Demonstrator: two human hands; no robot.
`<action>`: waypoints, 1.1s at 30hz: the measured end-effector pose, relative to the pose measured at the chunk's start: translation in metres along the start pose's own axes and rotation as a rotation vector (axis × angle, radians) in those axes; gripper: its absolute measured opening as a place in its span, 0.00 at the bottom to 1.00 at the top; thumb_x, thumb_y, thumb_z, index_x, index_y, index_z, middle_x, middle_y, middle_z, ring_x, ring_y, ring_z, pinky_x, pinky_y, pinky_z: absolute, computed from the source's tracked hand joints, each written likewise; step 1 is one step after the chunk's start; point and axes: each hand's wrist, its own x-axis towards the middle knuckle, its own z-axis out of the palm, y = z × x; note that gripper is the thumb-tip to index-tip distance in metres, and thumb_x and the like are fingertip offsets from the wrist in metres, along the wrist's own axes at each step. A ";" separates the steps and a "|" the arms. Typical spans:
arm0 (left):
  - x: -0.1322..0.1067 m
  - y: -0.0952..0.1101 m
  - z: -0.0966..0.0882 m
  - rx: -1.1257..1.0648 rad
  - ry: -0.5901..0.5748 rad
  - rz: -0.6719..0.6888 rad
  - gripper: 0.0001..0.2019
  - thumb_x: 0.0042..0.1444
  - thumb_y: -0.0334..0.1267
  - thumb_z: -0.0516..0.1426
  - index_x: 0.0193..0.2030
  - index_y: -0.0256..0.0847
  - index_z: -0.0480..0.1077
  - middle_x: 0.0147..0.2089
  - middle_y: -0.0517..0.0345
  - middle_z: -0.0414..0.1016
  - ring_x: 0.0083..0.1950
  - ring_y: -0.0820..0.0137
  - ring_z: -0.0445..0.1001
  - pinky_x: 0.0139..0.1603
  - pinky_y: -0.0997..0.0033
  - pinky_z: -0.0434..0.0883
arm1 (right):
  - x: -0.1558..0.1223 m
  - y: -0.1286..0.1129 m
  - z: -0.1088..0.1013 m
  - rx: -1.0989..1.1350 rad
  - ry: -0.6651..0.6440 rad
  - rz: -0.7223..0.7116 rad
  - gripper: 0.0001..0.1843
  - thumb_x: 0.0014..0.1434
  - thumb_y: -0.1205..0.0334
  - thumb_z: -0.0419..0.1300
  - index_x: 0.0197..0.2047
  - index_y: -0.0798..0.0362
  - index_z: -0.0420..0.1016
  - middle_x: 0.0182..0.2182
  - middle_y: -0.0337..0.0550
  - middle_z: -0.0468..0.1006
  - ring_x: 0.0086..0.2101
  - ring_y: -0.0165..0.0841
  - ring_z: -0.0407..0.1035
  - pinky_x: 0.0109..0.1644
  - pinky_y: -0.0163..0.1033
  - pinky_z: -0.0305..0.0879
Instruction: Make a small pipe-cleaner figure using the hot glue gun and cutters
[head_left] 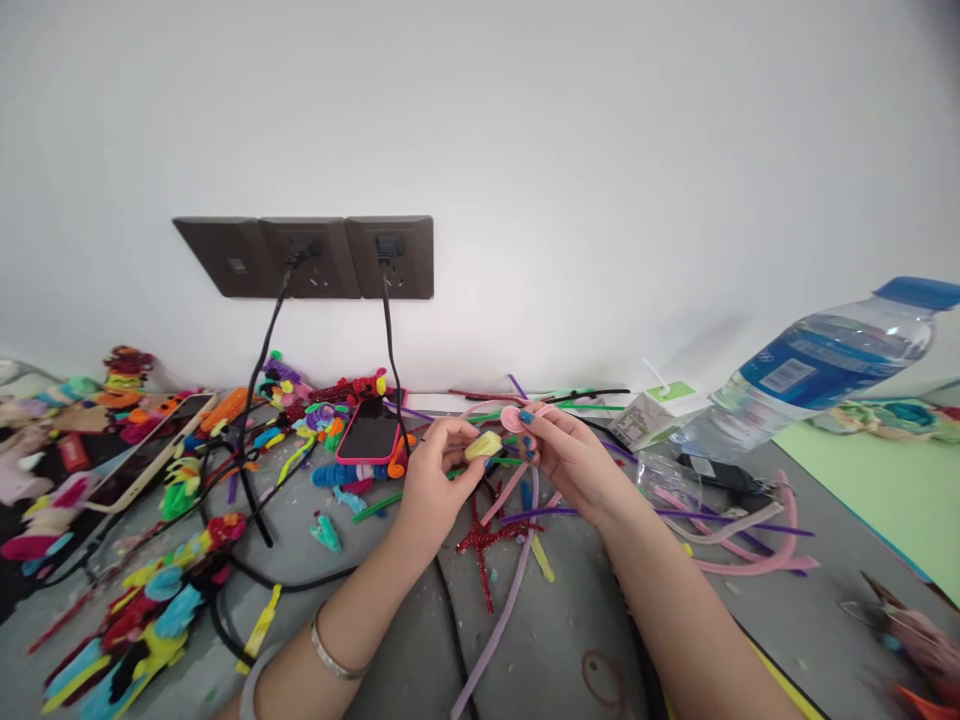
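Note:
Pinched in my left hand [442,475] is a small pale yellow piece of bent pipe cleaner [484,446]. Just to its right, my right hand [566,450] grips a pink coiled pipe cleaner [512,418] between thumb and fingers. The two pieces are close together above the table. Below them lie a red glittery pipe cleaner shape [484,540], a long lilac pipe cleaner [504,620] and a short yellow one [541,558]. Some of my right fingers are hidden behind the thumb.
A tilted water bottle [810,370] and a drink carton [660,412] stand at the right. A phone [369,428] lies behind my left hand. Black cables [300,582] run from the wall sockets [307,258] across the table. Colourful pipe cleaner figures [150,620] crowd the left; scissors [919,640] lie far right.

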 end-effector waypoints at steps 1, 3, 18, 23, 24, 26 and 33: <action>0.000 0.000 0.000 -0.005 -0.011 0.005 0.10 0.52 0.30 0.58 0.42 0.42 0.66 0.43 0.55 0.73 0.46 0.68 0.76 0.45 0.70 0.74 | 0.000 0.000 0.000 0.004 -0.002 -0.001 0.24 0.39 0.45 0.75 0.24 0.51 0.69 0.18 0.32 0.66 0.21 0.25 0.57 0.26 0.34 0.54; 0.000 -0.001 0.000 0.012 -0.024 0.025 0.12 0.53 0.28 0.56 0.44 0.41 0.67 0.45 0.53 0.75 0.47 0.68 0.76 0.47 0.70 0.73 | 0.000 0.000 0.000 0.009 -0.002 0.001 0.23 0.39 0.46 0.75 0.24 0.51 0.69 0.19 0.32 0.66 0.21 0.25 0.57 0.26 0.34 0.54; -0.002 0.002 -0.002 0.164 -0.007 0.066 0.13 0.54 0.28 0.56 0.46 0.42 0.71 0.41 0.55 0.75 0.38 0.69 0.73 0.37 0.72 0.69 | -0.001 0.001 0.000 -0.019 -0.012 0.027 0.24 0.39 0.44 0.75 0.24 0.51 0.70 0.19 0.32 0.67 0.21 0.26 0.58 0.26 0.34 0.54; -0.002 0.005 -0.003 0.219 0.000 0.111 0.10 0.53 0.28 0.57 0.43 0.41 0.71 0.41 0.55 0.74 0.41 0.69 0.73 0.41 0.71 0.70 | -0.002 0.001 0.001 -0.059 -0.055 0.029 0.21 0.42 0.46 0.74 0.28 0.51 0.71 0.19 0.33 0.67 0.21 0.27 0.58 0.26 0.35 0.54; -0.002 0.005 -0.003 0.209 0.011 0.111 0.11 0.53 0.28 0.57 0.43 0.41 0.70 0.41 0.55 0.74 0.41 0.69 0.73 0.43 0.71 0.70 | -0.002 0.001 0.001 -0.066 -0.065 0.033 0.21 0.43 0.46 0.73 0.28 0.51 0.71 0.19 0.33 0.67 0.21 0.27 0.58 0.26 0.35 0.54; -0.002 0.005 -0.002 0.180 0.025 0.095 0.13 0.53 0.28 0.57 0.46 0.41 0.68 0.41 0.55 0.73 0.43 0.69 0.74 0.45 0.70 0.71 | -0.003 0.001 0.001 -0.082 -0.088 0.040 0.20 0.44 0.48 0.73 0.27 0.51 0.70 0.19 0.32 0.66 0.21 0.27 0.58 0.26 0.35 0.53; -0.003 0.001 -0.002 0.190 -0.003 0.091 0.15 0.53 0.28 0.58 0.48 0.41 0.68 0.41 0.56 0.72 0.42 0.69 0.73 0.45 0.69 0.71 | -0.007 -0.003 0.006 -0.133 -0.208 0.070 0.21 0.45 0.47 0.73 0.25 0.52 0.68 0.18 0.32 0.66 0.21 0.25 0.58 0.26 0.33 0.52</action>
